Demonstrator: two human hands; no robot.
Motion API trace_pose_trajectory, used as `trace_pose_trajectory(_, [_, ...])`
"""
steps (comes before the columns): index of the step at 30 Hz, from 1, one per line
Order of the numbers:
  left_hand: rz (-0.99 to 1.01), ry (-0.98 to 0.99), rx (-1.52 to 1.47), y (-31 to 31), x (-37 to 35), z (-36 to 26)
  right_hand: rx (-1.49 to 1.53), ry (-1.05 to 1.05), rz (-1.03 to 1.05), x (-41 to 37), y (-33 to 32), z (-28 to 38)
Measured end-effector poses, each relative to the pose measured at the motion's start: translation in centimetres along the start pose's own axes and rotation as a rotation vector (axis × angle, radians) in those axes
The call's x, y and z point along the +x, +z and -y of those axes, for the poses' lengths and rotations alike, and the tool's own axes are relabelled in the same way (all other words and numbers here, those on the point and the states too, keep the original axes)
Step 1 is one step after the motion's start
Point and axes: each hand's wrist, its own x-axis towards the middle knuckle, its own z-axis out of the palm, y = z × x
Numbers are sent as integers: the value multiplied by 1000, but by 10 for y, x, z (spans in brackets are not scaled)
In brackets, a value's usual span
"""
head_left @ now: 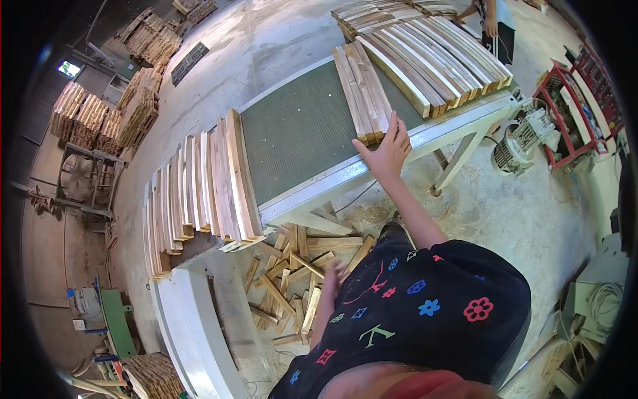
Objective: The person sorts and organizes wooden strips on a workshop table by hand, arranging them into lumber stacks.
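My right hand [388, 147] reaches over the near rail of the green conveyor belt [286, 133]. Its thumb and fingers span the near end of a small group of wooden boards [363, 93] lying side by side on the belt. Low beside my body, my left hand [337, 274] hangs with its fingers apart and nothing visible in it, slightly blurred. Right of the held group, a long row of wooden boards [435, 63] lies on the belt. Another row of boards [203, 183] rests at the left end of the machine.
Loose wood offcuts [282, 296] lie in a heap on the floor below the conveyor. A motor [522, 143] and a red rack [571, 113] stand to the right. Another person [495, 26] is at the far end. Wood stacks [86, 116] stand at the left.
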Motion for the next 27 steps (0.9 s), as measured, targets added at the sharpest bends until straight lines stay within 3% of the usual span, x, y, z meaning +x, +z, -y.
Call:
trace_pose_trajectory(3, [321,-83,218,-46,52,55,-49,-127,-32,13,-4,1])
trace_pose_trajectory(4, [218,-230,139,-36,36,41,-83,-174,-43,24,-5,0])
trace_pose_trajectory(5, [134,-142,30,-13,1,23,-172,-239,-3,42,-4,0])
trace_pose_trajectory(8, [33,85,-212,-1,-21,12,-114,21,508,98,23,11])
trace_pose_trajectory(11, [35,169,-278,0,-27,2,-325,37,516,124,60,23])
trace_pose_trajectory(16, [185,235,-433,47,-56,-30,-316,46,484,116,60,36])
trace_pose_trajectory(23, [833,124,-553,173,-71,-99,-181,-203,641,0,-67,42])
trace_pose_trajectory(24, [1312,135,-675,179,-29,-90,-177,-233,684,-21,-84,41])
trace_pose_trajectory(25, [823,119,-597,200,-65,-103,-145,-268,659,-41,-97,39])
trace_pose_trajectory(27, [727,303,-530,219,-96,-118,-66,-323,588,-70,-114,37])
